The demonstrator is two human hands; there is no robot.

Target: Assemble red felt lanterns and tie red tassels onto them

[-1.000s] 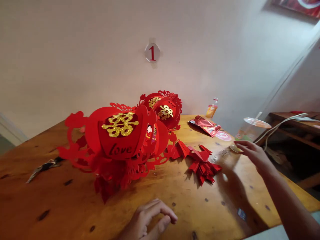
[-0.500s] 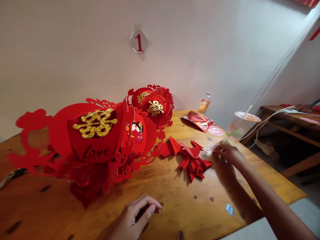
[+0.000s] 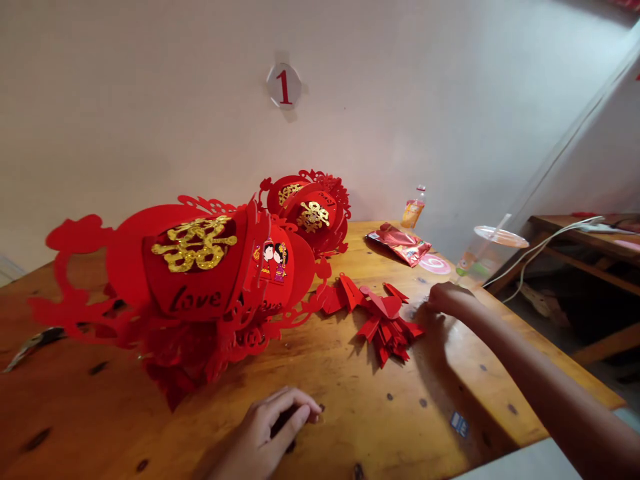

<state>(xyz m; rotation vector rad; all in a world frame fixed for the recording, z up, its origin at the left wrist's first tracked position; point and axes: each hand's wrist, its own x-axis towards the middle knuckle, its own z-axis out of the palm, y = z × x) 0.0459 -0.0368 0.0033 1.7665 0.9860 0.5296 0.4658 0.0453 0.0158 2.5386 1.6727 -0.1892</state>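
My right hand [image 3: 453,298] reaches to the right side of the wooden table, fingers bent down and closed at a small clear, shiny thing [image 3: 417,305], perhaps plastic; what the fingertips hold is hidden. To its left lies a pile of folded red paper pieces [image 3: 387,323]. My left hand [image 3: 280,427] rests near the front edge, fingers loosely curved, thumb and forefinger a little apart, holding nothing. Beyond it sits a large red paper lantern [image 3: 200,267] with gold glitter characters and the word "Love". A second red lantern [image 3: 315,213] stands behind it.
A plastic cup [image 3: 480,257] with a straw stands just beyond my right hand. Farther back are a red foil packet [image 3: 399,243], an orange drink bottle [image 3: 414,208] and a pink round sticker [image 3: 435,264]. A small blue packet [image 3: 459,424] lies near the front right. White cables [image 3: 543,243] hang beside another table.
My right hand has bent further down over the small clear thing, its fingers now more tucked under. My left hand has hardly moved. The view has shifted slightly.
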